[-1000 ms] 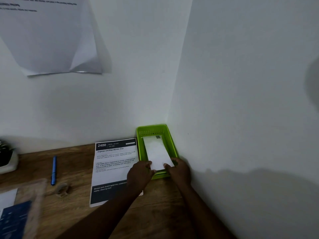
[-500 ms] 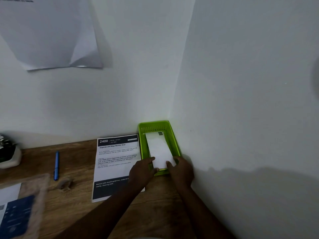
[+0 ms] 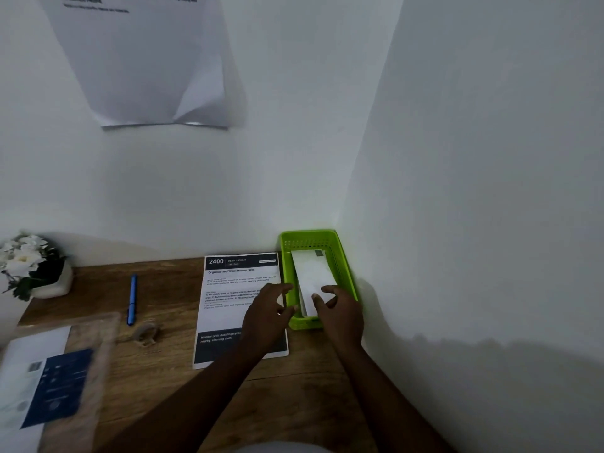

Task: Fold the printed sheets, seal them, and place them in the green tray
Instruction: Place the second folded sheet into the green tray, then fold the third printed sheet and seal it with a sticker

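A folded white sheet lies lengthwise inside the green tray, which sits in the desk's far right corner against the walls. My left hand hovers at the tray's near left rim with fingers spread and relaxed, holding nothing. My right hand is at the tray's near right end, its fingertips at the near edge of the folded sheet, fingers loosely bent. An unfolded printed sheet headed "2400" lies flat on the desk just left of the tray, partly under my left forearm.
A blue pen and a roll of clear tape lie left of the printed sheet. A white flower pot stands at the far left. More papers with a dark blue print lie at the near left. A sheet hangs on the wall.
The folded sheet has settled down into the tray. Both hands have let go of its near end and drawn back slightly, fingers opening.
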